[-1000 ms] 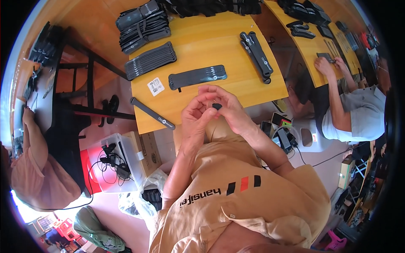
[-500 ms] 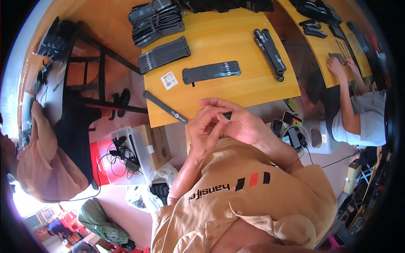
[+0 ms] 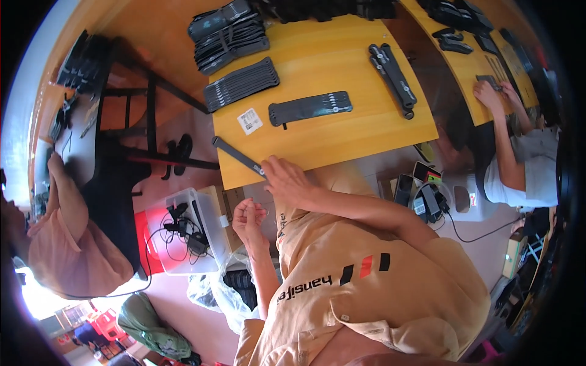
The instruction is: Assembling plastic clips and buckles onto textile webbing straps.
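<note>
My right hand (image 3: 287, 182) reaches across to the table's near edge. Its fingers close over the near end of a narrow black strap (image 3: 235, 154), which lies slantwise at the front left corner. Lower and to the left, my left hand (image 3: 248, 221) is held off the table with its fingers curled in; what they hold, if anything, is too small to make out. A wide black band (image 3: 311, 108) with white marks lies flat mid-table, a small black tab sticking out at its near side. Beside it sits a white printed label (image 3: 249, 121).
Black bands lie in a fanned row (image 3: 241, 85) and a tall pile (image 3: 226, 38) at the back left of the yellow table (image 3: 366, 131). Several straps (image 3: 392, 81) lie at right. A clear bin (image 3: 207, 229) holds cables below. Two people work at side tables.
My hands were together over my lap with a small black piece between them. They have parted: the right went to the strap, the left dropped down and left. The black piece no longer shows.
</note>
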### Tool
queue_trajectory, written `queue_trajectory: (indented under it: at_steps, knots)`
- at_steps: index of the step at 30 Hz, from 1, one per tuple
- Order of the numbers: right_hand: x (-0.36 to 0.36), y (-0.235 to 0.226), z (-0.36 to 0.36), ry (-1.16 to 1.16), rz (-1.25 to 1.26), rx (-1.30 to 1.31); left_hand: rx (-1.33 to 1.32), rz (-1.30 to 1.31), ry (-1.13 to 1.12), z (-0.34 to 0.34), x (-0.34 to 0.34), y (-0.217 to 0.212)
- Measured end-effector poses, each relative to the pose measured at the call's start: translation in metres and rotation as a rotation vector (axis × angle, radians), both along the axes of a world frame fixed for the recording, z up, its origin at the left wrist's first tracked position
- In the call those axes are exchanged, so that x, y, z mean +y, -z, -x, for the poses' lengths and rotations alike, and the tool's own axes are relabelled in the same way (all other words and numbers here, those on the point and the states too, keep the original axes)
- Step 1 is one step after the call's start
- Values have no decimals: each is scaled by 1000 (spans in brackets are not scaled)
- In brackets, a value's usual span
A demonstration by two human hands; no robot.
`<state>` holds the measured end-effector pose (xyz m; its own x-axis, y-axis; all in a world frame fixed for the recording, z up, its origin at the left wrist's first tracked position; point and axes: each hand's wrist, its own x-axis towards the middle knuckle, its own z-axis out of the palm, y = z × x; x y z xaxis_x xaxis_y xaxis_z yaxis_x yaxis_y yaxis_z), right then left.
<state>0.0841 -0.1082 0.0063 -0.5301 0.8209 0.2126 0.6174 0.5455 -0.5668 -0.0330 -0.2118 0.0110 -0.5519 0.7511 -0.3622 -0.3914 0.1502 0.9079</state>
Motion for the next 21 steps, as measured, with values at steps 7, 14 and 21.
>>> queue_trajectory:
  at_steps: [7, 14, 21]
  knots:
    - [10, -1, -22, -14, 105, 262, -170, 13, 88, -22, 20, -4]
    - [-2, -45, -67, -57, 990, 804, -358, -151, 297, -50, 43, -21]
    - [2, -67, -101, -94, 521, 681, -411, -185, 403, -55, 51, -46]
